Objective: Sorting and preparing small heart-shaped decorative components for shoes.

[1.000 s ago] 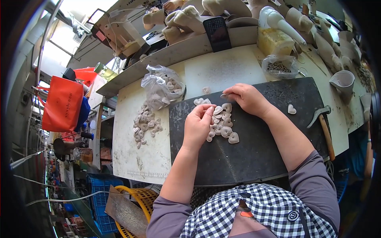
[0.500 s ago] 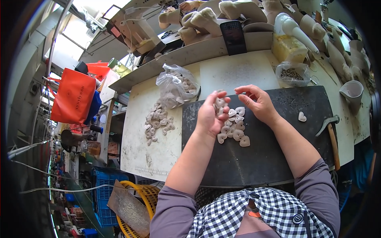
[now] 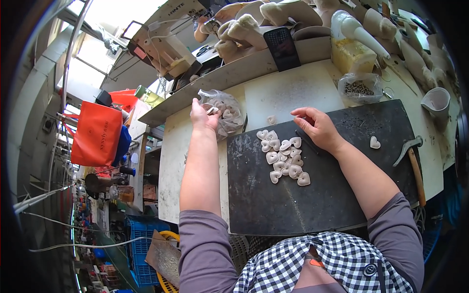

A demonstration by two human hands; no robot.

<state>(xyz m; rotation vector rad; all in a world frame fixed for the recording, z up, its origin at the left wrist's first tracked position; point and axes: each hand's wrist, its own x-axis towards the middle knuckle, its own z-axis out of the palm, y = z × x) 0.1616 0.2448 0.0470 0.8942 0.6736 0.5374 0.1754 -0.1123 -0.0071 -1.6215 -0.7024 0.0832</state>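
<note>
Small padded heart-shaped pieces (image 3: 294, 171) in pale beige lie in a cluster on the black work mat (image 3: 342, 195). My left hand (image 3: 201, 118) is turned palm up at the clear plastic bag (image 3: 229, 110), fingers curled round a few hearts; more hearts show in the bag. Over the mat's far edge hovers my right hand (image 3: 315, 128), its fingers bent but apart from the thumb, with nothing visible in it. A thin dark rod (image 3: 307, 142) lies beneath it. One heart (image 3: 271, 119) is beyond the mat, on the white board (image 3: 288, 93).
To the right are a single heart (image 3: 374, 142) and a hammer (image 3: 414, 166). Farther back stand a bag of small metal bits (image 3: 360, 89), a yellowish glue container (image 3: 354, 53), a phone (image 3: 282, 48) and furry-trimmed beige pieces (image 3: 251, 29). A white cup (image 3: 436, 101) stands right.
My left hand has moved left from above the cluster to the plastic bag. More hearts now lie at the cluster's far side. My left forearm now covers most of the loose pile at left.
</note>
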